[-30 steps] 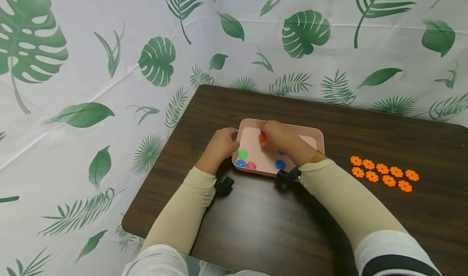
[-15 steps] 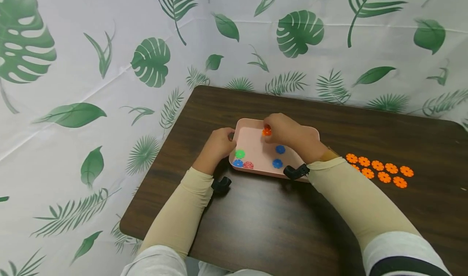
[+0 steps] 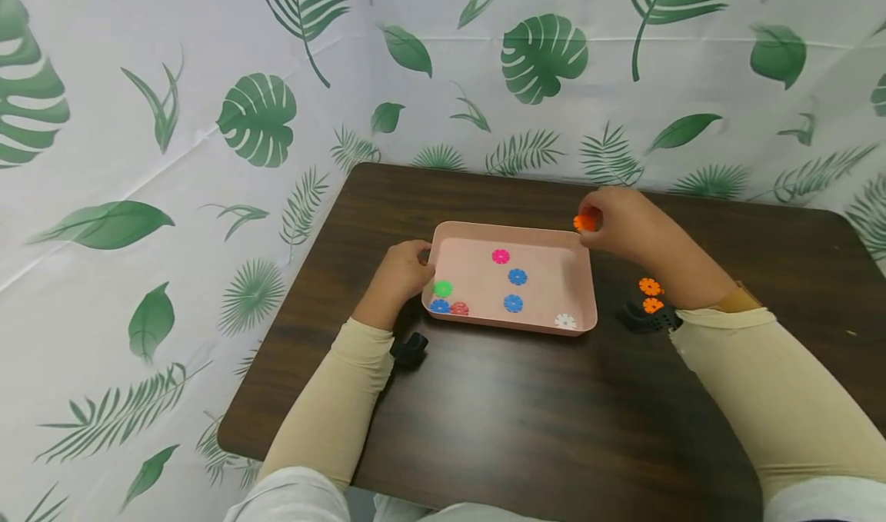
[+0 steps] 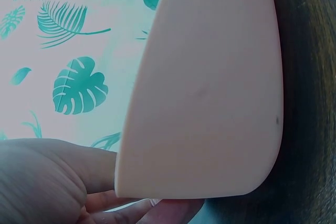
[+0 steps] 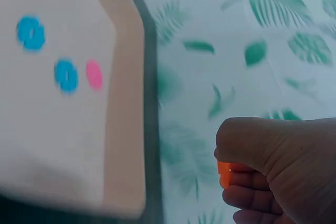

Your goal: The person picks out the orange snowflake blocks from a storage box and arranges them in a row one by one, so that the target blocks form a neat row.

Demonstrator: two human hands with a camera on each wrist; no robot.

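My left hand (image 3: 400, 277) grips the left side of the pink tray (image 3: 474, 280); in the left wrist view its thumb and fingers close around the tray's corner (image 4: 157, 179). Beyond the tray's back right corner, above the table, my right hand (image 3: 637, 230) pinches an orange flower-shaped disc (image 3: 584, 222) between thumb and fingers. Inside the tray lie several more flower-shaped discs: a bright pink one (image 3: 501, 257), a green one (image 3: 443, 288), a red one (image 3: 459, 308), a white one (image 3: 564, 321) and several blue ones (image 3: 517, 277).
Orange discs (image 3: 649, 286) lie on the dark wooden table (image 3: 526, 407) to the right of the tray, partly covered by my right wrist. A leaf-patterned cloth (image 3: 443, 122) hangs behind the table and along its left side.
My right hand has lifted the orange disc out of the tray and carried it right, past the back right corner. The left hand keeps its grip on the tray. The head view has turned slightly right.
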